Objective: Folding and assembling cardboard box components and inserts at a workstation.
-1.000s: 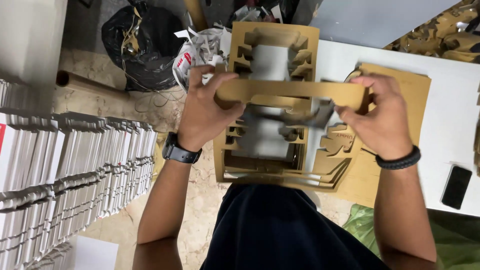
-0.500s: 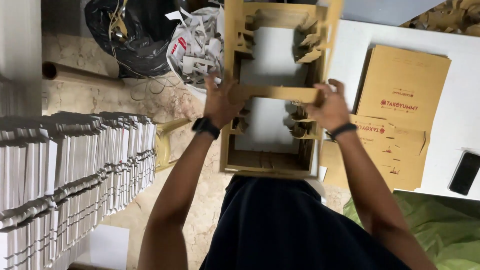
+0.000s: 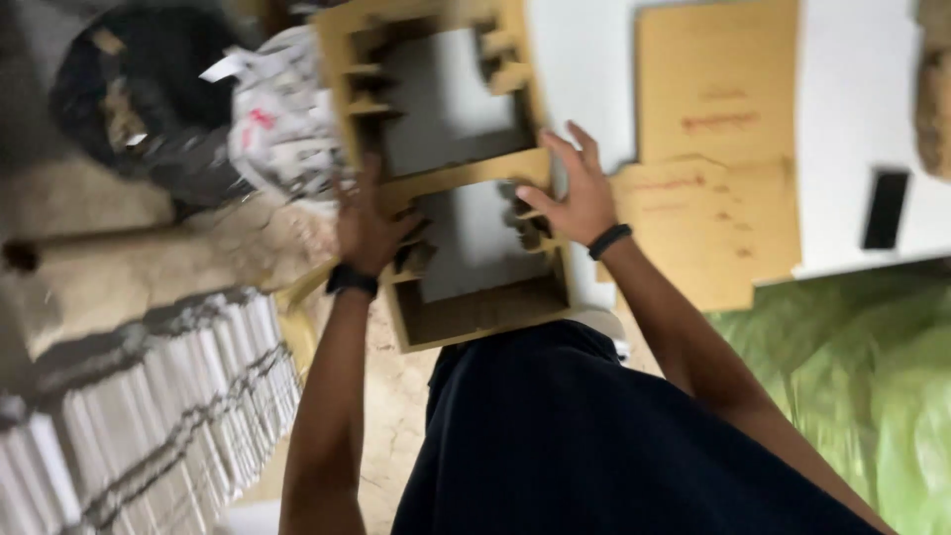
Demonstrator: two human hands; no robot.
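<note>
A brown die-cut cardboard frame (image 3: 451,178) is gripped at its crossbar by both hands: left hand (image 3: 369,226) curled around it, right hand (image 3: 575,193) pressing with fingers spread (blurred view).

Your arms are bare to above the elbow, with no sleeves in view. Your left wrist carries a black wristwatch (image 3: 353,280) on a dark strap; your right wrist carries a thin black band (image 3: 608,241). You wear a dark navy garment (image 3: 594,436) over your torso.
</note>
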